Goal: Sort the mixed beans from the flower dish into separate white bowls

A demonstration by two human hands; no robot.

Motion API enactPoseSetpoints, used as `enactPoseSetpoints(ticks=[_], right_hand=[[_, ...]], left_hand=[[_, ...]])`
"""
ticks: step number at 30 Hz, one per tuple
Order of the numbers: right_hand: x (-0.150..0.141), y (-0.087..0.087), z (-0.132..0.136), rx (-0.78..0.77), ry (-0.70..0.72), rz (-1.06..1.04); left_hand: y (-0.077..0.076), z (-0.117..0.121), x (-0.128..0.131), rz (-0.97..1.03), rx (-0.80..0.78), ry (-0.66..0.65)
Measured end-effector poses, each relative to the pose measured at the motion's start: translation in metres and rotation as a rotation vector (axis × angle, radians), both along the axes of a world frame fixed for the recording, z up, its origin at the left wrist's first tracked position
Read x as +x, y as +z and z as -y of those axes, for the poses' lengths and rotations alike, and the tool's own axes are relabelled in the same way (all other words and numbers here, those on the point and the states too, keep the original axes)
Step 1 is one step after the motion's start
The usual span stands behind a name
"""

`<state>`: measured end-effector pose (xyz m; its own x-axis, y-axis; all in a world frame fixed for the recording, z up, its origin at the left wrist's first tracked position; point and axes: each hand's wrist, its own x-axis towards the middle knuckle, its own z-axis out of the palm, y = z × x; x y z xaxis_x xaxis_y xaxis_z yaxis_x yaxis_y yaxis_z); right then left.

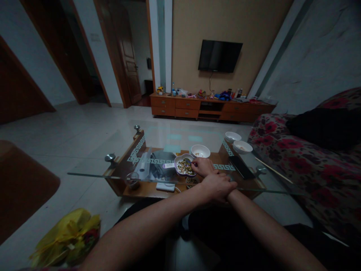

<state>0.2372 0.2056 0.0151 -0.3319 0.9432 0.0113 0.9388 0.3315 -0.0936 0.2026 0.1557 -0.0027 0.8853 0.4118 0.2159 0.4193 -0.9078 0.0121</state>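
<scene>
My right hand (203,166) reaches over the edge of a white, flower-shaped dish (176,165) that holds a mix of small green and brown bean-like pieces (185,165). Its fingers are pinched together at the dish's right side; what is between them is too small to make out. My left hand (218,186) is wrapped around my right wrist. Just beyond the dish stands a white bowl (200,146) with a few small pieces in it. A small clear container (191,182) of similar pieces shows below the dish, partly hidden by my left arm.
All this rests on a glass coffee table (93,174). Two white bowls (242,151) stand at its far right, near a dark flat object (241,167) and a thin stick (273,170). A yellow bag (67,235) lies on the floor at left; a flowered sofa (316,188) borders the right.
</scene>
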Motion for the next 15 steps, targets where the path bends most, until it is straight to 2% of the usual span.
enactPoseSetpoints(ticks=[7,15], right_hand=[[0.0019,-0.0039,-0.0022,0.009,0.009,0.004],[0.0026,-0.0078,-0.0048,0.018,0.016,0.008]], left_hand=[[0.0077,0.0037,-0.0015,-0.035,-0.043,0.002],[0.0053,0.0037,-0.0008,-0.034,-0.038,0.003]])
